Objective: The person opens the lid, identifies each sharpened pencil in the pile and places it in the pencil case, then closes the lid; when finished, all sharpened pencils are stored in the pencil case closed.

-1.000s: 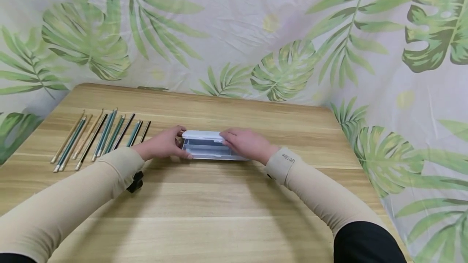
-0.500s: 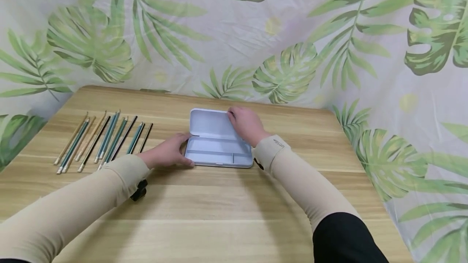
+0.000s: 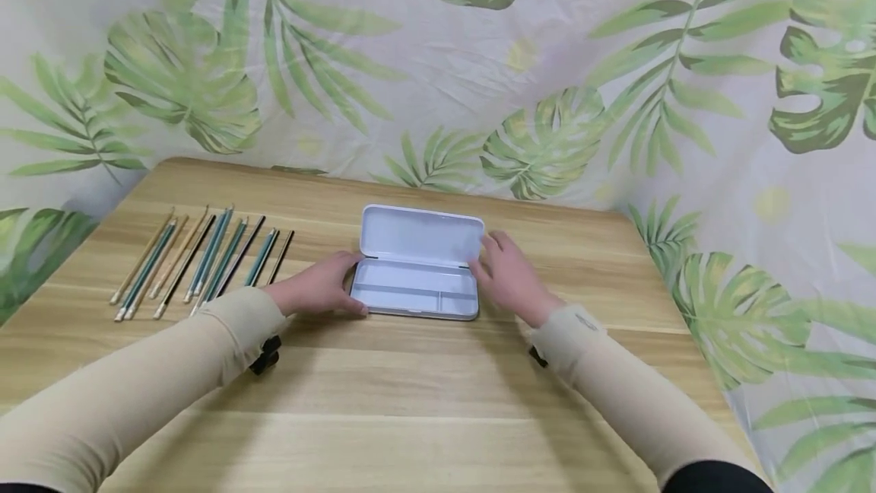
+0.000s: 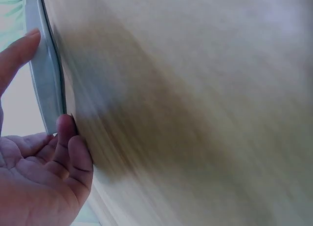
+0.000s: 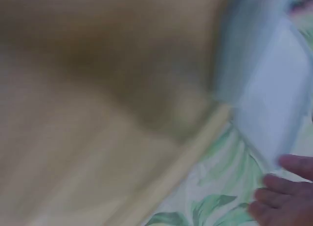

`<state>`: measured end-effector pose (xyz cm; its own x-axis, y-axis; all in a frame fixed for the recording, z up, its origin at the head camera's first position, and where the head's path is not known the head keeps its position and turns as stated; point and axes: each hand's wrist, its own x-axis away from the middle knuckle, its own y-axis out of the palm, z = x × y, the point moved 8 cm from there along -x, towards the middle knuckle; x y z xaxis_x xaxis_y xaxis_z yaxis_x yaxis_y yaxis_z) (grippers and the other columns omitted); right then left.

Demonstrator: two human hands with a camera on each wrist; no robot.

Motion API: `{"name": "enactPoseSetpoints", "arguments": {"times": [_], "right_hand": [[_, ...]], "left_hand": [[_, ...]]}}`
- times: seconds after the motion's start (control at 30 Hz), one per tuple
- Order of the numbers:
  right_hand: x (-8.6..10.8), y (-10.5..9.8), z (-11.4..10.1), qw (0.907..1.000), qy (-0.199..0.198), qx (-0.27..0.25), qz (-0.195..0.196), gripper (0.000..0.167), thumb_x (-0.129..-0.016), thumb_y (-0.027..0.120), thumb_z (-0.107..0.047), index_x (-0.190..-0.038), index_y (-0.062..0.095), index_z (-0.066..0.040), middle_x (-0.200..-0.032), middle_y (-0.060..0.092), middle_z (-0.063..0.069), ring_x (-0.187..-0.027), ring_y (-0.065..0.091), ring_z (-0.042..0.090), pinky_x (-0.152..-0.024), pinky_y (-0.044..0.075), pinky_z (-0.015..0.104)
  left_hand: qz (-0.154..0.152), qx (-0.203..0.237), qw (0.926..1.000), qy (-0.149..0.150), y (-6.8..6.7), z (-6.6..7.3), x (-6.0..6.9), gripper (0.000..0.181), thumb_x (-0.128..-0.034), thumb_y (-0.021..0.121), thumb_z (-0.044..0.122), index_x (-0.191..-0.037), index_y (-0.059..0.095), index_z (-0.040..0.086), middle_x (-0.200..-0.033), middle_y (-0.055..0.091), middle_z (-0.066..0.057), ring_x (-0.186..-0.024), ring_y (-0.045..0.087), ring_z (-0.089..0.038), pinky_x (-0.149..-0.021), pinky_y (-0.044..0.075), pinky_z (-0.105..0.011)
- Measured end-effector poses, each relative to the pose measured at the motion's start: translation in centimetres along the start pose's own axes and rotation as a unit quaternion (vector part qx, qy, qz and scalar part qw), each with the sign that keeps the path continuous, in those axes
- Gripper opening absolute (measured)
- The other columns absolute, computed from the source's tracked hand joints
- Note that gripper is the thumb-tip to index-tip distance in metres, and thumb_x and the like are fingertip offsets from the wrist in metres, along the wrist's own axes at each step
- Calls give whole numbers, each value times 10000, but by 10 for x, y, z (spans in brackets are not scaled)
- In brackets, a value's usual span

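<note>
1. At my far left, the cloth [image 3: 181,82] printed with green leaves hangs behind the wood-grain table [image 3: 411,379] and carries on across to my right.
2. On the left part of the table lies a loose row of pencils [image 3: 207,253], some teal, some black, some plain wood colour. They slant side by side, their pale eraser ends towards me, and a few of them touch or cross.
3. My left sleeve [image 3: 160,360] is beige, and a small black device [image 3: 265,356] sits under its cuff. It hides the near ends of some pencils.
4. My left hand [image 3: 318,287] grips the left end of the case, the thumb on the front edge and the other fingers bent round behind the corner.
5. The case [image 3: 411,278] lies flat near the middle of the table, to the right of the pencils. It is pale blue-white inside, with one long compartment at the back, another in front and a small one at the front right.
6. Its lid [image 3: 422,236] stands open, leaning back from the hinge on the far side.
7. My right hand [image 3: 512,280] is at the right end of the case with fingers loosely spread, pinching nothing. I cannot tell whether the fingertips touch the lid's edge.
8. My right sleeve [image 3: 619,379], also beige, turns black further up the arm.
</note>
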<state>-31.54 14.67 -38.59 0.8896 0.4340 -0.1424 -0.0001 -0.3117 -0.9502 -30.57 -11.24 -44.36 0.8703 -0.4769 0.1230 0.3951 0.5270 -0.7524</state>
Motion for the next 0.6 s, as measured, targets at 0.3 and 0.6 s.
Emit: {"name": "enactPoseSetpoints", "arguments": {"times": [0.3, 0.6], "right_hand": [[28, 53, -8, 9805, -63, 1336, -1440, 916, -1048, 410, -636, -1568, 277, 106, -1553, 336, 372, -1463, 287, 515, -1223, 216, 544], [28, 72, -1, 9733, 237, 1391, -1808, 936, -1060, 317, -646, -1599, 156, 102, -1634, 213, 327, -1517, 201, 461, -1221, 220, 547]], "left_hand": [[-47, -46, 9998, -167, -5, -6, 9, 1012, -780, 920, 315, -1504, 373, -135, -1472, 437, -363, -1344, 449, -516, -1141, 334, -620], [348, 643, 9959, -535, -38, -31, 33, 901, -935, 776, 339, -1533, 307, -144, -1429, 496, -345, -1249, 536, -478, -1013, 479, -590]]}}
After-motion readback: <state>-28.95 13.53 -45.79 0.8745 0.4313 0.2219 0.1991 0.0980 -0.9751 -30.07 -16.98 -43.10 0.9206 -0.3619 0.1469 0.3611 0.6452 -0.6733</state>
